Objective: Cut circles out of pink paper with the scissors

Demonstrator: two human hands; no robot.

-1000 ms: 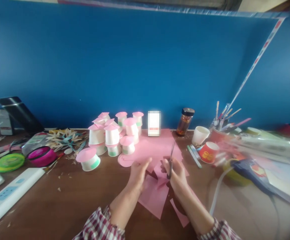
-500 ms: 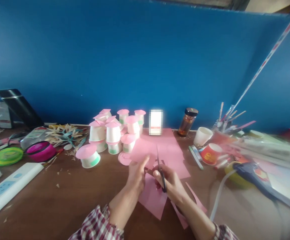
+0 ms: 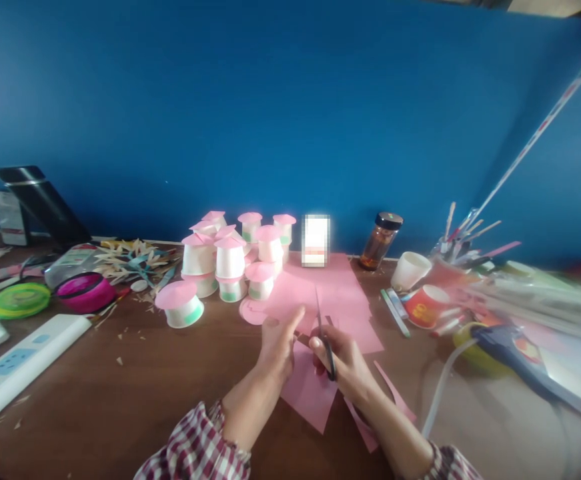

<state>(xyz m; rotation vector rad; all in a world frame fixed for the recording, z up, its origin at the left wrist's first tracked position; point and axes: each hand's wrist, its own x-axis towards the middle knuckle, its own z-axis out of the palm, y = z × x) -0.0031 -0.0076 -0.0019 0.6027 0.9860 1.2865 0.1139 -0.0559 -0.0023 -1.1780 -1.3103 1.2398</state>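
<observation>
My right hand (image 3: 345, 363) is closed around dark-handled scissors (image 3: 328, 353), their blades pointing away from me over pink paper. Close beside it, my left hand (image 3: 277, 347) grips a sheet of pink paper (image 3: 293, 293), thumb stretched along it; the fingers underneath are hidden. More pink sheets (image 3: 343, 277) lie behind the hands. Another pink piece (image 3: 313, 393) sits below and between my wrists, and narrow pink offcuts (image 3: 395, 393) lie by my right forearm. Round pink cut pieces (image 3: 250, 311) rest just beyond my left hand.
Several white paper cups (image 3: 230, 260) with pink tops stand stacked at back left, one cup (image 3: 183, 313) nearer. A power strip (image 3: 30, 367) lies left. On the right are a lidded jar (image 3: 381, 243), a white cup (image 3: 411, 270), a red cup (image 3: 427, 307) and a glue gun (image 3: 515, 357).
The camera view has shifted slightly, so everything sits a little higher and further right. Both hands keep nearly the same pose, with the scissors and paper still held.
</observation>
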